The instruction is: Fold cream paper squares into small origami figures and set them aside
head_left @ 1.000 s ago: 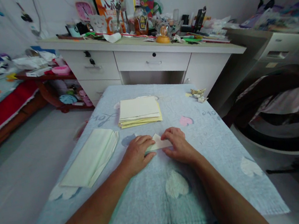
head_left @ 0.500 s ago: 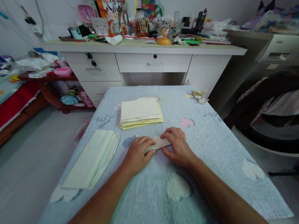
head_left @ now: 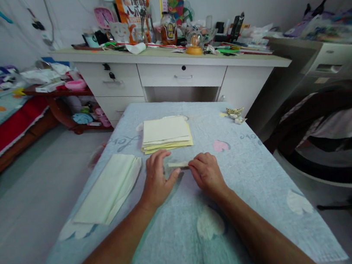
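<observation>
A small folded strip of paper [head_left: 178, 165] is seen nearly edge-on above the cloth-covered table [head_left: 255, 208]. My right hand [head_left: 207, 172] pinches its right end between thumb and fingers. To the left of the strip, my left hand [head_left: 158, 179] is open, thumb and fingers spread apart, seemingly clear of the paper. Beyond the hands lies a stack of cream and yellow paper sheets [head_left: 165, 129]. Left of my left hand rests a pile of long, pale green folded paper [head_left: 107, 189].
Small folded paper pieces [head_left: 235, 115] sit at the table's far right corner. Behind the table stands a white desk [head_left: 184, 76] crowded with jars and bags. A washing machine [head_left: 326, 62] is on the right, a bed [head_left: 0, 117] on the left.
My left hand has let go of the paper strip and opened. The strip, flatter to view before, is now turned nearly edge-on in my right hand.
</observation>
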Action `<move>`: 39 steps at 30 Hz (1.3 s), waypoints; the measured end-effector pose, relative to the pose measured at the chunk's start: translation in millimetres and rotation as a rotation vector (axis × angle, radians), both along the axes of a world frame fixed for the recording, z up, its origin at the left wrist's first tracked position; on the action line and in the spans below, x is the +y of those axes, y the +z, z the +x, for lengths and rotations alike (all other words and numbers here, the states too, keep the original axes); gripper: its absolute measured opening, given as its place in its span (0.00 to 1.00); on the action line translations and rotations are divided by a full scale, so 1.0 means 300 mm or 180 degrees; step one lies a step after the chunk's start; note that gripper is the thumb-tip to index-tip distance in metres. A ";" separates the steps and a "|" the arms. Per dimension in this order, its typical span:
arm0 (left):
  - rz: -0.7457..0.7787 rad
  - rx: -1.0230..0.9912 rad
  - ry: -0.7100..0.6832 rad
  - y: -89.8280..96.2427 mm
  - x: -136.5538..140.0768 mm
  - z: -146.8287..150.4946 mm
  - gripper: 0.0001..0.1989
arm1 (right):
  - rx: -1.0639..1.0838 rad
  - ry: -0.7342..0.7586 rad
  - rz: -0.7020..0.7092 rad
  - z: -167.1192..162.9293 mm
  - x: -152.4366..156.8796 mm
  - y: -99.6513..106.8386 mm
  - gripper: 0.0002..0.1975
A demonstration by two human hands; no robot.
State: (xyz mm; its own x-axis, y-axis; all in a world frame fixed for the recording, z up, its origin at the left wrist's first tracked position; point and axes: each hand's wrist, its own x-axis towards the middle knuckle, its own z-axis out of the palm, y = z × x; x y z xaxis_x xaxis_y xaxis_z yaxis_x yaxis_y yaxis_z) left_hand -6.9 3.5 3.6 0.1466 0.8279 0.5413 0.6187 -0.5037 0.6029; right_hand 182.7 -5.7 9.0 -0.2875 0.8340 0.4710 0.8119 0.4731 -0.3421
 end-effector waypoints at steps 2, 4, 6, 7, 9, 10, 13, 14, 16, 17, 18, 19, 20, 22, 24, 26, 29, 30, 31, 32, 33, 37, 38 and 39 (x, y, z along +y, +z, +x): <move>0.0256 -0.0176 0.0219 0.016 -0.010 -0.002 0.18 | 0.0457 -0.0085 0.0077 0.000 -0.001 -0.003 0.09; 0.0269 -0.0208 0.0085 0.030 -0.025 0.001 0.11 | 0.0936 -0.0112 0.0030 -0.003 -0.003 -0.004 0.08; -0.0010 -0.0110 -0.0322 0.041 -0.043 0.012 0.05 | 0.1355 -0.0116 -0.0164 -0.011 -0.005 -0.007 0.06; -0.0152 -0.0074 -0.0485 0.044 -0.052 0.020 0.05 | 0.1562 -0.0104 -0.0313 -0.017 -0.007 -0.009 0.05; -0.0317 -0.0049 -0.0713 0.046 -0.065 0.036 0.08 | 0.2029 0.0004 -0.0715 -0.030 -0.009 -0.016 0.04; -0.0379 -0.0057 -0.0776 0.045 -0.069 0.043 0.10 | 0.2281 0.0111 -0.0949 -0.036 -0.010 -0.021 0.03; -0.0493 -0.0121 -0.0859 0.040 -0.071 0.055 0.14 | 0.2929 0.0460 -0.1537 -0.051 -0.016 -0.032 0.04; -0.0520 -0.0161 -0.0866 0.038 -0.069 0.056 0.15 | 0.3081 0.0544 -0.1666 -0.054 -0.017 -0.035 0.05; -0.0582 -0.0260 -0.0877 0.032 -0.064 0.055 0.15 | 0.3301 0.0670 -0.1838 -0.058 -0.020 -0.038 0.07; -0.0614 -0.0320 -0.0885 0.029 -0.061 0.055 0.15 | 0.3372 0.0718 -0.1890 -0.058 -0.021 -0.039 0.07; -0.0644 -0.0382 -0.0893 0.027 -0.058 0.054 0.16 | 0.3413 0.0753 -0.1918 -0.058 -0.021 -0.039 0.07; -0.0675 -0.0442 -0.0907 0.024 -0.055 0.054 0.16 | 0.3427 0.0771 -0.1925 -0.058 -0.021 -0.041 0.07; -0.0709 -0.0498 -0.0927 0.021 -0.053 0.053 0.16 | 0.3421 0.0766 -0.1916 -0.057 -0.021 -0.042 0.08; -0.0794 -0.0595 -0.0984 0.015 -0.049 0.052 0.15 | 0.3377 0.0711 -0.1907 -0.056 -0.019 -0.045 0.09; -0.0933 -0.0689 -0.1065 0.010 -0.046 0.051 0.13 | 0.3351 0.0657 -0.1924 -0.055 -0.018 -0.048 0.10; -0.1098 -0.0814 -0.1142 0.006 -0.044 0.050 0.11 | 0.3367 0.0646 -0.1935 -0.054 -0.017 -0.049 0.10; -0.1278 -0.0974 -0.1196 -0.001 -0.041 0.050 0.10 | 0.3418 0.0680 -0.1971 -0.053 -0.020 -0.048 0.11; -0.1296 -0.0999 -0.1189 -0.003 -0.040 0.049 0.10 | 0.3429 0.0690 -0.1992 -0.053 -0.020 -0.048 0.11; -0.1295 -0.1014 -0.1175 -0.006 -0.039 0.049 0.10 | 0.3438 0.0699 -0.2009 -0.052 -0.021 -0.048 0.11; -0.1282 -0.1029 -0.1160 -0.008 -0.038 0.049 0.10 | 0.3447 0.0708 -0.2024 -0.051 -0.021 -0.049 0.11; -0.1273 -0.1049 -0.1153 -0.010 -0.037 0.048 0.11 | 0.3464 0.0723 -0.2034 -0.050 -0.020 -0.050 0.11; -0.1373 -0.1221 -0.1278 -0.019 -0.034 0.048 0.13 | 0.3539 0.0774 -0.2072 -0.047 -0.018 -0.054 0.12; -0.1418 -0.1289 -0.1324 -0.022 -0.033 0.048 0.13 | 0.3534 0.0776 -0.2078 -0.047 -0.018 -0.053 0.12; -0.1453 -0.1364 -0.1367 -0.024 -0.032 0.048 0.12 | 0.3517 0.0772 -0.2079 -0.046 -0.019 -0.053 0.12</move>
